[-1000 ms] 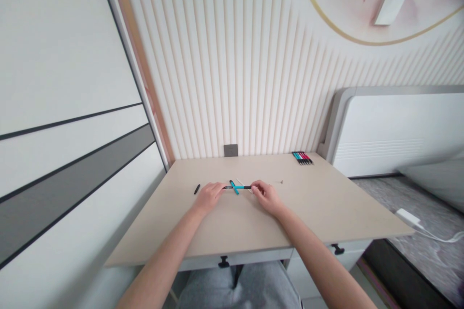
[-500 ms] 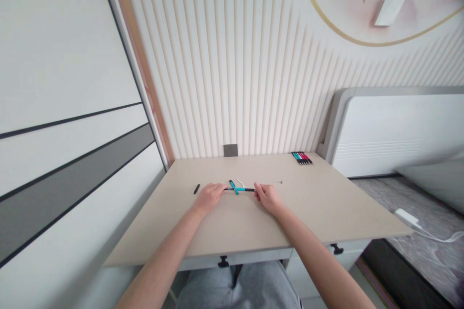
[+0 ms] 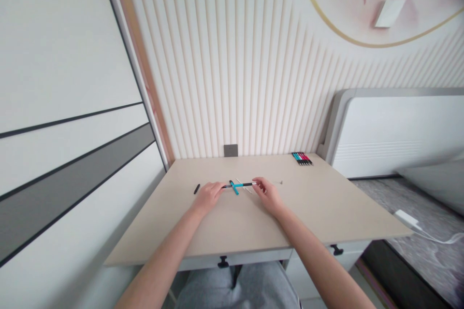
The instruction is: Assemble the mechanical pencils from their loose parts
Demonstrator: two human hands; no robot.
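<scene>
My left hand (image 3: 208,195) and my right hand (image 3: 266,192) pinch the two ends of a thin black pen (image 3: 241,185) just above the beige desk (image 3: 250,224). The pen lies level between them, left to right. Under it, on the desk, a teal pen part (image 3: 234,187) lies crosswise, with a thin white refill (image 3: 243,185) beside it. A small black cap (image 3: 196,189) rests on the desk left of my left hand.
A row of several pens (image 3: 302,158) with teal and red parts lies at the desk's back right. A grey wall socket (image 3: 230,150) sits at the desk's rear edge. A bed headboard (image 3: 395,130) stands to the right. A white charger (image 3: 408,217) lies on the bed.
My right hand has slid slightly along the pen's right end and the pen has lifted a little. My left hand has stayed in place.
</scene>
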